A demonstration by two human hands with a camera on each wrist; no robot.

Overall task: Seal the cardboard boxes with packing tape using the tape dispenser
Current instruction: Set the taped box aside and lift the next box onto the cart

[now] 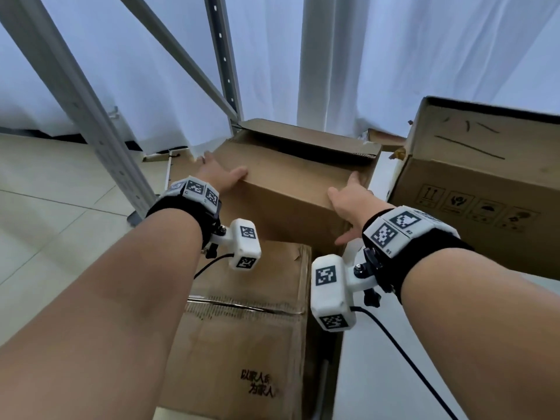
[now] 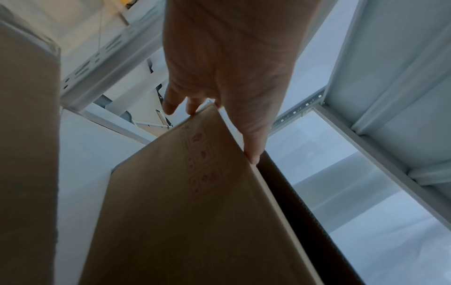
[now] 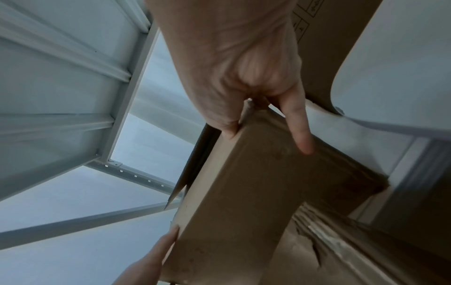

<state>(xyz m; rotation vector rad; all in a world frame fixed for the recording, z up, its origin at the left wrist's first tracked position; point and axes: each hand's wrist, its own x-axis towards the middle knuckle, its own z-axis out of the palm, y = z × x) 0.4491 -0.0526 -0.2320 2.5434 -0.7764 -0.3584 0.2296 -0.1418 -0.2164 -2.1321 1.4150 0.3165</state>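
Observation:
A plain brown cardboard box (image 1: 288,180) with its far flap ajar hangs between my two hands, in front of the white curtain. My left hand (image 1: 222,172) presses flat against the box's left side, fingers straight, thumb lying on the top face; the left wrist view shows the hand (image 2: 219,77) straddling the box's (image 2: 195,212) upper corner. My right hand (image 1: 348,198) grips the right near corner: in the right wrist view the hand (image 3: 244,77) has its thumb hooked over the box's (image 3: 244,192) edge, index finger straight, other fingers curled. No tape dispenser is in view.
A larger cardboard box (image 1: 472,183) with handling symbols stands at the right on a white board (image 1: 378,374). Another box (image 1: 248,328) with printed characters lies below my wrists. Grey metal rack uprights (image 1: 91,116) rise at the left over a tiled floor.

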